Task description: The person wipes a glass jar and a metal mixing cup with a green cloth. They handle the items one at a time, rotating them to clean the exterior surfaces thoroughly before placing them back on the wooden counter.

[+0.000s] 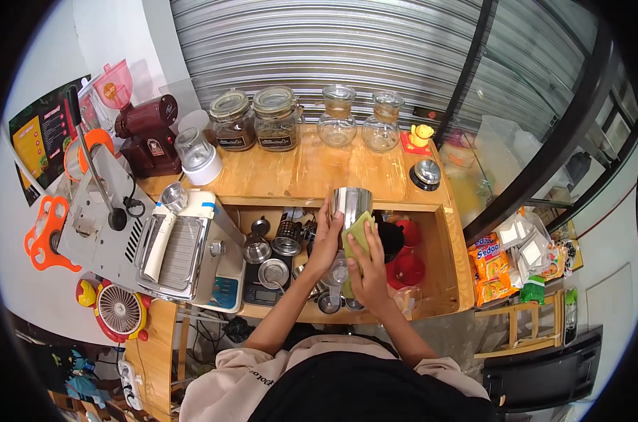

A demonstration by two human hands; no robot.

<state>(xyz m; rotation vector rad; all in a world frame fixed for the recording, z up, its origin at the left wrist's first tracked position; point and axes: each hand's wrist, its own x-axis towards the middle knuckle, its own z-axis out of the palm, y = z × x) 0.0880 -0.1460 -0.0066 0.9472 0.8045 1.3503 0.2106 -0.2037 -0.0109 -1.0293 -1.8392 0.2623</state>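
Observation:
My left hand [327, 237] grips a shiny steel cup or pitcher [352, 199] by its left side, above the open compartment of a wooden counter. My right hand [369, 264] presses a yellow-green cloth [357, 237] against the cup's lower right side. Beneath my hands, the compartment holds a clear plastic scoop or cup [338, 271], small metal cups and red rounded items [407, 269]. A black rounded item [390, 241] lies just right of the cloth. Left of my left hand, a metal basket or cup [274, 273] rests on a black digital scale [261, 296].
An espresso machine [179, 253] stands left, beside a dark red coffee grinder [150, 137]. Lidded glass jars [275, 118], glass carafes [337, 124], a call bell [425, 175] and a yellow figurine [420, 136] line the wooden top [319, 169]. Orange packets [490, 269] are at the right.

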